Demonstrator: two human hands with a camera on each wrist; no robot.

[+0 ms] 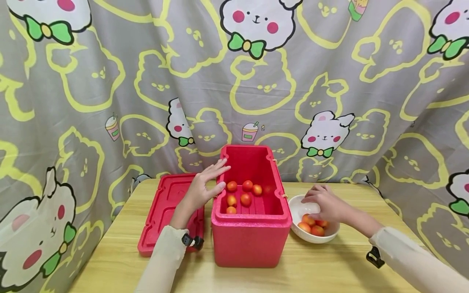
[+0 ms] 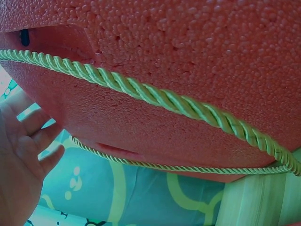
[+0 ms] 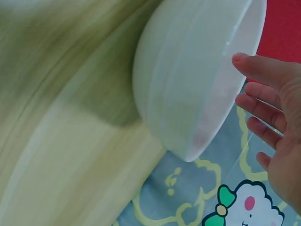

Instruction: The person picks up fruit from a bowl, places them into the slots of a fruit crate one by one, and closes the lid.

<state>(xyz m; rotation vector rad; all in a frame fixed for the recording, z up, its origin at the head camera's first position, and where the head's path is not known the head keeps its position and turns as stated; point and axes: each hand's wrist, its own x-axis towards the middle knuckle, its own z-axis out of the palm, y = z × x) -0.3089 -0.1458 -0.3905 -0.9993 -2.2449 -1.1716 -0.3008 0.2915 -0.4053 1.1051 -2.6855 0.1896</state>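
Note:
My left hand point(image 1: 201, 188) rests its straight fingers on the left rim of a red foam box point(image 1: 250, 246). Inside that box several small orange-red tomatoes point(image 1: 246, 199) lie loose on the floor. Over a white bowl point(image 1: 311, 237) on the right hovers my right hand point(image 1: 327, 203). In the right wrist view its loosely bent fingers point(image 3: 261, 96) reach over the rim, holding nothing visible. More small tomatoes point(image 1: 317, 230) fill the near part of the bowl, partly hidden by the hand. A twisted gold cord point(image 2: 155, 97) runs along the box's side in the left wrist view.
The box's red lid point(image 1: 155, 219) lies flat on the wooden table point(image 1: 110, 260), left of the box and partly under my left forearm. Behind the table hangs a grey patterned curtain point(image 1: 205, 93). The bowl stands close to the box's right side.

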